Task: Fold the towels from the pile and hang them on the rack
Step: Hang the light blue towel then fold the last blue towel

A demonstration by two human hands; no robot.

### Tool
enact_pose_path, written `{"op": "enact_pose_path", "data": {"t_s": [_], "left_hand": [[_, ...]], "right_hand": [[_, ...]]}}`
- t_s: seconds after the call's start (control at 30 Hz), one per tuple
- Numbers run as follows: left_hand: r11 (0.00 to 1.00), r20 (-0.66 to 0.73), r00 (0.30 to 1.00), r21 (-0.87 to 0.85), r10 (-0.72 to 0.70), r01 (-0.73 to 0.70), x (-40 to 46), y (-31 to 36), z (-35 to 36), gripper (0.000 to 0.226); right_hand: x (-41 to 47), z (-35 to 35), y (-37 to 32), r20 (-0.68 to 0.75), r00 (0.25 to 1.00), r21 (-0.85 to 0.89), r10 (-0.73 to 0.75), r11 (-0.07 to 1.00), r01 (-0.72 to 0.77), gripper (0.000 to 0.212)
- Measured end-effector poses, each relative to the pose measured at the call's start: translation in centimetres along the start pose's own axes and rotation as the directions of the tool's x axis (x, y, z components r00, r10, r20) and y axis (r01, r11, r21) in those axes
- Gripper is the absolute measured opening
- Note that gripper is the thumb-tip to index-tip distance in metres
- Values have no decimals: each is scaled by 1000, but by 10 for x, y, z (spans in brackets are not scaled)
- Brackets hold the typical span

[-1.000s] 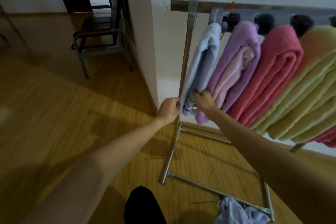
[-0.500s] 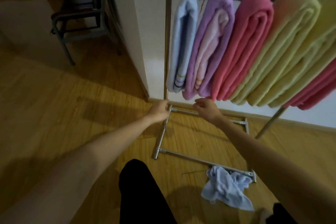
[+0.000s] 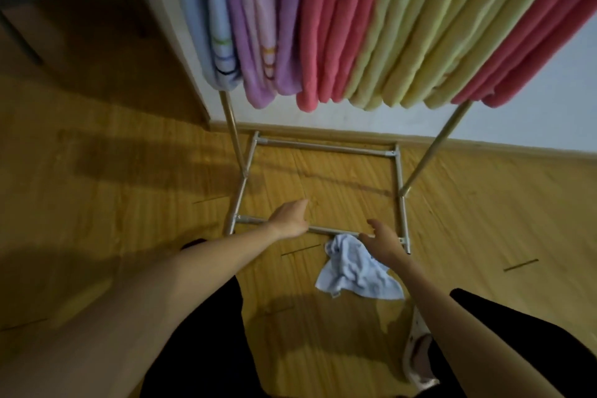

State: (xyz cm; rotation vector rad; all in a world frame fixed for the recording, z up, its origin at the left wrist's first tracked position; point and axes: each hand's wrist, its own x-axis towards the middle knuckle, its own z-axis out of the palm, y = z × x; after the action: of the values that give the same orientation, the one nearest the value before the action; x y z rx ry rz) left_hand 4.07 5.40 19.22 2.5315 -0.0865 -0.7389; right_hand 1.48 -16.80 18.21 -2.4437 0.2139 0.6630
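Observation:
A crumpled light blue towel (image 3: 353,271) lies on the wooden floor against the front bar of the metal rack's base (image 3: 326,146). My right hand (image 3: 382,241) reaches down over its upper edge, fingers spread and holding nothing. My left hand (image 3: 290,218) hovers open over the front bar, left of the towel. Above hang folded towels: light blue (image 3: 213,19), purple (image 3: 258,26), pink (image 3: 329,26), yellow-green (image 3: 429,32) and another pink one (image 3: 536,42).
The rack's two slanted poles (image 3: 231,126) rise from the base beside a white wall corner. My black-clad legs (image 3: 206,333) and a slippered foot (image 3: 420,355) stand on the wooden floor just behind the towel.
Both hands let go of the hung light blue towel and dropped toward the floor. My view tilted down to the crumpled towel at the rack's base.

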Motion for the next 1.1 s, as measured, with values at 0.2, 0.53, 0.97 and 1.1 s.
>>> {"op": "enact_pose_path", "data": {"t_s": [0.2, 0.53, 0.97, 1.1], "left_hand": [[998, 115, 993, 50, 21, -27, 66, 10, 69, 62], [997, 160, 984, 27, -74, 70, 174, 10, 164, 56], [867, 296, 868, -187, -399, 462, 224, -15, 270, 63], [720, 396, 772, -308, -497, 622, 232, -4, 278, 53]], "right_hand": [[51, 31, 90, 62, 996, 1, 71, 997, -71, 53], [142, 57, 141, 63, 997, -57, 45, 998, -41, 27], [209, 112, 188, 183, 981, -233, 57, 972, -13, 49], [215, 114, 193, 197, 979, -208, 57, 978, -15, 51]]}}
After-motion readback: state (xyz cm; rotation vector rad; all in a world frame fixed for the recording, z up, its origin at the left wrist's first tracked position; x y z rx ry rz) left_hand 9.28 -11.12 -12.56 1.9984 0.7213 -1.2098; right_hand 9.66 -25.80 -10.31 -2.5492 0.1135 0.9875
